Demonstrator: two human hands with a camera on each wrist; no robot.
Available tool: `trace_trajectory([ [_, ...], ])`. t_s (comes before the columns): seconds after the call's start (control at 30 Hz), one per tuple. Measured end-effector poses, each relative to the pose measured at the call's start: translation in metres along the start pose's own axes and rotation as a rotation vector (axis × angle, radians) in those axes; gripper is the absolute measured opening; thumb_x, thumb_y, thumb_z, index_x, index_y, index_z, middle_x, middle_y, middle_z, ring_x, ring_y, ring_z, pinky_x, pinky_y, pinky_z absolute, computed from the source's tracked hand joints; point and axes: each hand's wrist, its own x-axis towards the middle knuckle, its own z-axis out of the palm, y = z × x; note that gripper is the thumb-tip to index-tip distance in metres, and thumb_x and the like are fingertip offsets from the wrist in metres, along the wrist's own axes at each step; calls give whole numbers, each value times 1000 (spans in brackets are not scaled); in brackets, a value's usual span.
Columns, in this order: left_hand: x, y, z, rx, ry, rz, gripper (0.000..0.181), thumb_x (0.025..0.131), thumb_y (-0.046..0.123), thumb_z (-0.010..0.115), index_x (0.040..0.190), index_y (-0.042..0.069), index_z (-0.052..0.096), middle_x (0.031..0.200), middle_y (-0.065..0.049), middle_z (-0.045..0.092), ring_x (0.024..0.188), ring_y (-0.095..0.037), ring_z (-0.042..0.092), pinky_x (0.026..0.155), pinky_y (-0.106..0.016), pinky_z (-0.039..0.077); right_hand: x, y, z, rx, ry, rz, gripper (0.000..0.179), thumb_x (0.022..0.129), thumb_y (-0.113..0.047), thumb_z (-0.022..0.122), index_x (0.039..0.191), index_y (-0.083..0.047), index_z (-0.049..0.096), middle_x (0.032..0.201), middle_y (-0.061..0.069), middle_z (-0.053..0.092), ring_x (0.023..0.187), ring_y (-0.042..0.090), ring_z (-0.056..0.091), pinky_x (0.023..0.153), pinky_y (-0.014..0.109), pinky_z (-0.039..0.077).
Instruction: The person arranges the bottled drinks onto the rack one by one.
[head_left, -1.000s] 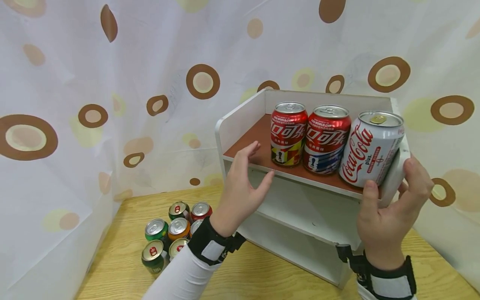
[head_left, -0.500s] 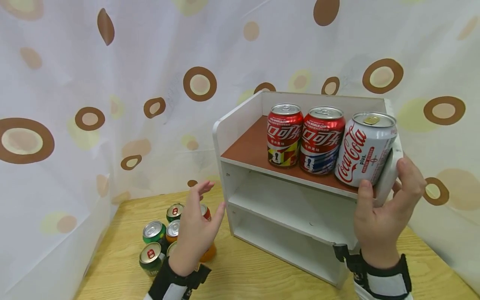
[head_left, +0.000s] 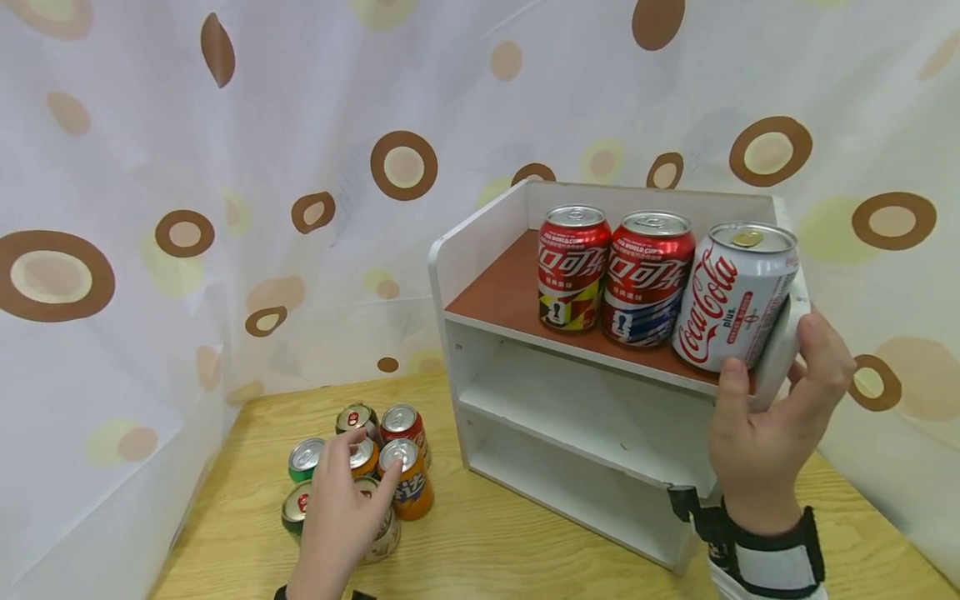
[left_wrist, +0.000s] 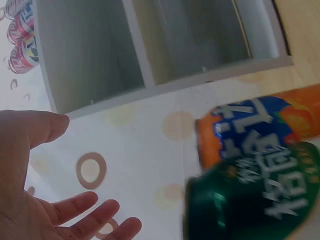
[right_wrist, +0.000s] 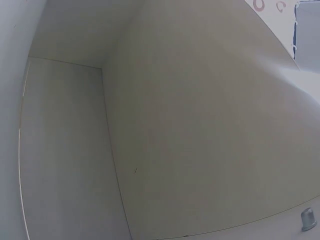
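My left hand (head_left: 341,504) hovers over the group of cans on the table, thumb and fingers spread with nothing between them. Beside its thumb stands an orange soda can (head_left: 408,483); a pale can (head_left: 384,537) is partly behind the hand. In the left wrist view, the orange can and a green can (left_wrist: 250,195) lie beyond the fingers. My right hand (head_left: 776,433) grips the right side panel of the small white shelf (head_left: 585,408), thumb at the front edge just under the white Coca-Cola can (head_left: 735,304). Its fingers do not show in the right wrist view, only shelf boards.
Two red Coca-Cola cans (head_left: 573,271) stand left of the white can on the brown top board (head_left: 491,283). Two lower compartments face forward. A red can (head_left: 402,423) and green cans (head_left: 306,457) share the wooden table (head_left: 480,550). A patterned sheet (head_left: 322,125) hangs behind.
My left hand has moved away from the shelf top, down and left to the cans on the table. The right hand keeps its grip on the shelf side.
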Motion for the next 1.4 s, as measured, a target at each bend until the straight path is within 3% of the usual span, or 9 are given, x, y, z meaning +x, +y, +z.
trace_trajectory([
  [0.37,-23,-31,16,143,71,-26,75,84,32,86,133,-7,45,123,-24,46,113,-39,51,91,-55,52,1,-2,0,-9,-6,11,43,97,-28,58,122,4,44,137,16,49,132,31,47,101,17,41],
  [0.6,-29,-44,24,166,126,23,78,80,27,90,132,-9,44,118,-24,46,112,-40,50,93,-57,50,0,-2,1,-7,-4,24,45,97,-29,59,122,4,44,137,17,49,131,30,46,99,15,41],
  [0.77,-30,-49,29,218,119,30,78,78,26,91,131,-9,47,118,-25,52,112,-41,55,93,-57,52,-1,-1,1,-20,-12,23,45,97,-31,58,123,3,43,137,16,49,131,30,46,100,15,41],
  [1.07,-33,-57,42,439,143,113,82,76,32,92,131,-12,50,118,-28,57,108,-42,54,77,-52,59,-4,-2,1,0,-5,27,48,98,-35,60,123,3,44,137,17,48,131,30,46,100,16,41],
  [1.4,-32,-55,42,469,114,106,84,76,30,93,133,-11,48,119,-27,55,109,-41,50,73,-49,59,-3,-4,3,22,6,20,48,98,-34,60,123,4,43,135,19,48,131,32,47,103,16,43],
])
